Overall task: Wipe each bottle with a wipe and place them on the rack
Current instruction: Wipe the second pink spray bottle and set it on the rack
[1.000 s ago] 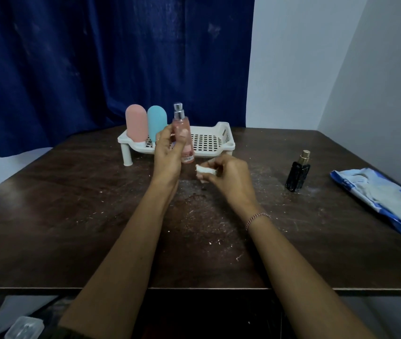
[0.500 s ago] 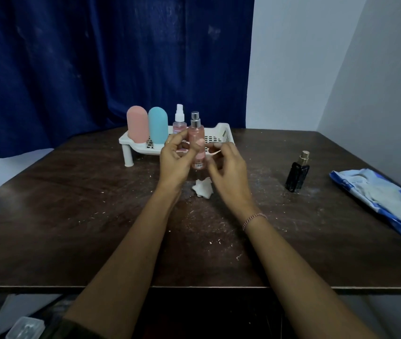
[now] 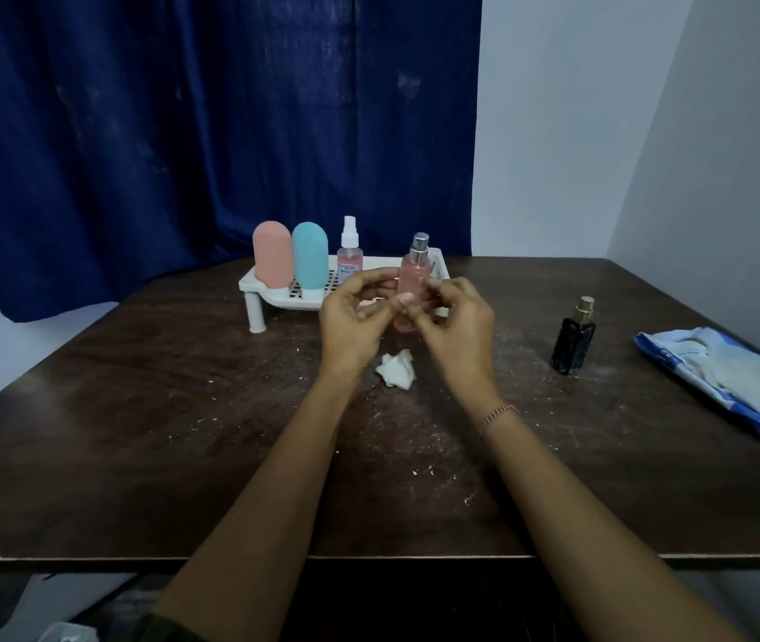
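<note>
Pink spray bottle (image 3: 414, 276), upright at frame centre, is pinched between the left hand (image 3: 351, 319) and right hand (image 3: 460, 322), possibly over the front edge of the rack (image 3: 248, 284), which holds three other bottles (image 3: 309, 257).

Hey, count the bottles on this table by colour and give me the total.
Pink: 3 (pink rounded bottle, white-capped spray bottle, silver-capped spray bottle)
Teal: 1 (teal rounded bottle)
Black: 1 (black perfume bottle)
Total: 5
</note>
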Motion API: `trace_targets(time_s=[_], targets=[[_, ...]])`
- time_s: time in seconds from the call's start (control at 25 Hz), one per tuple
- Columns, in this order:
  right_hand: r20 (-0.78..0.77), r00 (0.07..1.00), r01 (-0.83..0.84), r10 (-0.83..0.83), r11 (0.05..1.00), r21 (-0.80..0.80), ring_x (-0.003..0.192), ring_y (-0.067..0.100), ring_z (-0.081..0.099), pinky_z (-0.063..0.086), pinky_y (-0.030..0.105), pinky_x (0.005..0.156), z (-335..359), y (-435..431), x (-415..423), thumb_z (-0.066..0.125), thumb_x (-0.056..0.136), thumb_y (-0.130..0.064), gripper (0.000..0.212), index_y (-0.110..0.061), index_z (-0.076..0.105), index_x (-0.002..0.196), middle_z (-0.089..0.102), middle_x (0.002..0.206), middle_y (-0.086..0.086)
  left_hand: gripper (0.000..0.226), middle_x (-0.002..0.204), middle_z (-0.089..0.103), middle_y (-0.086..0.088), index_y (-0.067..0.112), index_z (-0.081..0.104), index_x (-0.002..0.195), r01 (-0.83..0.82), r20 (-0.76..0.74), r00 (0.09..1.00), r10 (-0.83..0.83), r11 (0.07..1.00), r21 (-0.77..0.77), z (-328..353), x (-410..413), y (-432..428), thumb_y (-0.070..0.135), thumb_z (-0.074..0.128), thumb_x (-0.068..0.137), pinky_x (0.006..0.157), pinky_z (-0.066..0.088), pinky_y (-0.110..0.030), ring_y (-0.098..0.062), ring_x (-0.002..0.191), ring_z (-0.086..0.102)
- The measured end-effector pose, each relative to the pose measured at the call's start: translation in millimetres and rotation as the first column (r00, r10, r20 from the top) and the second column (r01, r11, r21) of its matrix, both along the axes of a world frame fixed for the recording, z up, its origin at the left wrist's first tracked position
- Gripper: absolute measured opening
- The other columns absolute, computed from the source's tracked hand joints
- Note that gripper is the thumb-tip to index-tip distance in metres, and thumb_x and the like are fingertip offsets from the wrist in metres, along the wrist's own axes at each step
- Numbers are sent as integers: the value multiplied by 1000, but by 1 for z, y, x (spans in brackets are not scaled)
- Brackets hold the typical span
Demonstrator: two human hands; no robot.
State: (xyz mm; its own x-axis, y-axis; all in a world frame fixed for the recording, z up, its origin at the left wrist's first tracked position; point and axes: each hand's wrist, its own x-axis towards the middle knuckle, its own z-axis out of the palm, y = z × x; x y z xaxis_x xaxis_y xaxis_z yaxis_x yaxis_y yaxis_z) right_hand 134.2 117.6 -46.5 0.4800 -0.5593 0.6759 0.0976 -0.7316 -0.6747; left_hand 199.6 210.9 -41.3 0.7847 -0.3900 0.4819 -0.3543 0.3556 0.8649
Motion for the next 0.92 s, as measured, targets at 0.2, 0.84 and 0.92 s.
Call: trace_targets(time_s=[0.2, 0.84, 0.92], targets=[[34, 999, 25, -24, 999, -46, 85, 7, 60, 48, 11, 73, 25, -11, 11, 76, 75, -19, 46, -11, 58, 117, 66, 100, 3, 26, 110, 65, 2, 13, 65, 112, -206, 200, 962, 186, 975, 85, 3, 0, -7, 7, 62, 87, 85, 50, -17, -3, 102, 59], [-9, 1000, -9, 8, 995, -99, 92, 15, 58, 54, 36, 78, 16, -39, 73, 67, 82, -28, 32, -14, 60, 110, 60, 104, 2, 30, 117, 63, -3, 13, 61, 121, -372, 300, 907, 296, 897, 239, -1, 28, -29, 9, 53, 93, 96, 47, -30, -12, 105, 58], [-63, 998, -27, 20, 992, -125, 94, 14, 58, 53, 33, 82, 16, -40, 70, 64, 85, -27, 32, -12, 58, 113, 60, 106, 3, 28, 114, 63, -2, 13, 62, 119, -396, 314, 898, 308, 877, 272, -1, 30, -30, 9, 52, 93, 95, 46, -28, -10, 103, 56]])
